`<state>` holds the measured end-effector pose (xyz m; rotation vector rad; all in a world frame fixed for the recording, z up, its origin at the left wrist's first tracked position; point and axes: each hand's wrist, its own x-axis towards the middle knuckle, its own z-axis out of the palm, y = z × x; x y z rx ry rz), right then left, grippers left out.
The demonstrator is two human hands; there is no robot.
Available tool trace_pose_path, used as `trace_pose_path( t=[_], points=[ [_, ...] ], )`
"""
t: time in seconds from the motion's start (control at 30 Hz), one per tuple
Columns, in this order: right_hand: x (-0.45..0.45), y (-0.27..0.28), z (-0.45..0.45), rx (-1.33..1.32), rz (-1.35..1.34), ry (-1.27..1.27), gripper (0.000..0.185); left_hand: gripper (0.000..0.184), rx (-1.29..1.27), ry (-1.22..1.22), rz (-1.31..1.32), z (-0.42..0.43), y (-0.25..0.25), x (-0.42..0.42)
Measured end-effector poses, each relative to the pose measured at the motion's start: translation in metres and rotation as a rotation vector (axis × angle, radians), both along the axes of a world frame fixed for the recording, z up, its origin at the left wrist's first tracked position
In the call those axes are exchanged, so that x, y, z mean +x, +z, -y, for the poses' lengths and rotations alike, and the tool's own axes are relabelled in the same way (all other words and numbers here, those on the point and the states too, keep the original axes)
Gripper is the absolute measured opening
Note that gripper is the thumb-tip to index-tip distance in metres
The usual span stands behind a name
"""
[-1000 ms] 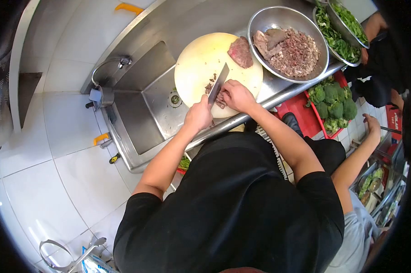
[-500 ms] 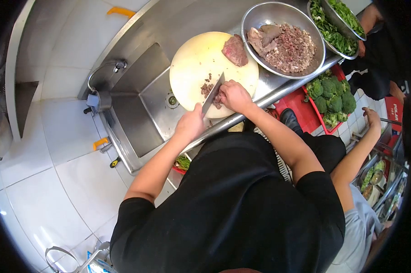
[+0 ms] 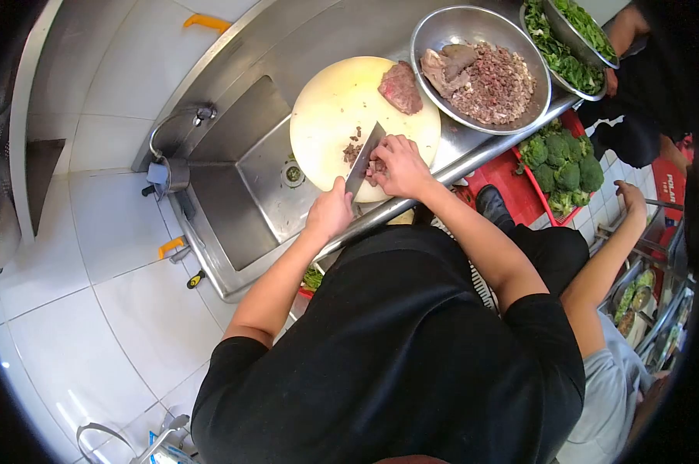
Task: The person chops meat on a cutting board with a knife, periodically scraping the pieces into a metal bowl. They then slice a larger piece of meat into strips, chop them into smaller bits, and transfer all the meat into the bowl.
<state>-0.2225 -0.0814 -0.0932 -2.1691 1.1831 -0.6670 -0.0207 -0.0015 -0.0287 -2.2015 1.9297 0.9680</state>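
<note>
My left hand (image 3: 331, 209) is closed round the handle of a cleaver (image 3: 364, 160). Its blade stands on edge on a round, cream chopping board (image 3: 318, 100). Just right of the blade, my right hand (image 3: 403, 168) has its fingers bent over a small piece of meat (image 3: 374, 172), partly hidden beneath them. Small chopped meat bits (image 3: 352, 149) lie left of the blade. A larger, dark reddish chunk of meat (image 3: 400, 87) rests at the board's upper right.
A steel bowl (image 3: 420, 42) with chopped meat and larger pieces stands right of the board. The board overlaps a steel sink (image 3: 233, 209). Bowls of greens (image 3: 562, 58) and a red crate (image 3: 536, 189) with broccoli (image 3: 562, 166) sit farther right. Other people's arms (image 3: 608, 259) show there.
My right hand's fingers have lifted and spread slightly, showing more of the meat beside the blade. The cleaver has shifted only a little. The large chunk stays put.
</note>
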Motion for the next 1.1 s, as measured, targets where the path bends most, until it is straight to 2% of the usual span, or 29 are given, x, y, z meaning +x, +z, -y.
trace_pose_path(
  t=[0.13, 0.23, 0.33, 0.63, 0.73, 0.83, 0.87, 0.97, 1.1],
  points=[
    [0.004, -0.004, -0.004, -0.001, -0.074, -0.017, 0.023, 0.026, -0.009, 0.002, -0.009, 0.001, -0.001, 0.0],
    [0.009, -0.007, -0.01, -0.022, -0.029, -0.063, 0.021, 0.027, -0.011, 0.0, -0.013, 0.001, 0.001, 0.0],
    [0.013, 0.005, -0.02, -0.054, -0.083, -0.13, 0.026, 0.027, 0.011, 0.009, -0.008, 0.002, 0.004, -0.001],
    [0.029, -0.005, -0.025, -0.125, -0.261, -0.109, 0.025, 0.026, -0.001, -0.012, -0.022, 0.003, 0.0, 0.004],
    [0.027, 0.008, -0.026, -0.043, -0.125, -0.158, 0.022, 0.027, -0.007, -0.017, -0.025, 0.003, 0.001, 0.005],
    [0.015, 0.037, -0.006, 0.114, -0.198, -0.15, 0.019, 0.027, 0.006, -0.007, -0.024, 0.004, 0.002, 0.004],
    [0.014, 0.047, 0.006, 0.198, -0.311, -0.094, 0.017, 0.027, 0.008, -0.006, -0.028, 0.003, 0.002, 0.004],
    [0.013, 0.024, 0.016, 0.176, -0.402, 0.004, 0.018, 0.027, 0.008, -0.021, -0.033, 0.004, 0.003, 0.002],
    [0.008, 0.02, 0.006, 0.088, -0.141, -0.106, 0.025, 0.026, 0.005, -0.012, -0.034, 0.003, 0.009, 0.004]
  ],
)
